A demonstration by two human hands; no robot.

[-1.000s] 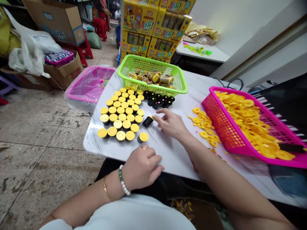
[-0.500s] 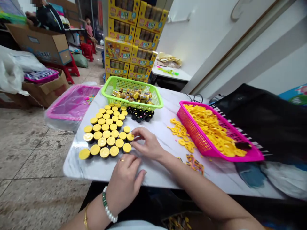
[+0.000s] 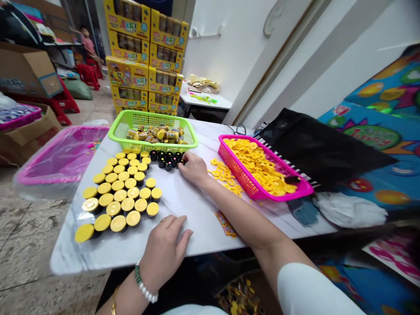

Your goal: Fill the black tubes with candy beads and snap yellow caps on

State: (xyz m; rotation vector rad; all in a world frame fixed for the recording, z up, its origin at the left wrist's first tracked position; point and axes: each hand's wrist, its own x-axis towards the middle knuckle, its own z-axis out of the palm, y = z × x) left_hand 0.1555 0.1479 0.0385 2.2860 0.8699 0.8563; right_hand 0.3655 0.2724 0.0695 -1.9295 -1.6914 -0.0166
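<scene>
My right hand (image 3: 194, 169) reaches across the table to the right end of a cluster of small black cups (image 3: 168, 158) with coloured bits inside. Its thumb and fingertips close on the rightmost cup, which they partly cover. Near the table's front edge rests my left hand (image 3: 166, 239), empty, with thumb and fingers apart. To its left stand several black cups with yellow lids (image 3: 127, 204), upright in close rows. Behind them a green basket (image 3: 120, 139) holds gold-coloured wrapped pieces.
A pink basket (image 3: 236, 171) of yellow plastic rings stands at the right, with loose yellow rings (image 3: 224, 174) beside it. Printed packets (image 3: 225, 224) lie under my right forearm. A lined pink basket (image 3: 34, 175) is left of the table. Yellow boxes (image 3: 129, 72) are stacked behind.
My right hand has left the yellow-lidded cups and moved away from me to the black cups. My left hand stays near the front edge. The view has turned right.
</scene>
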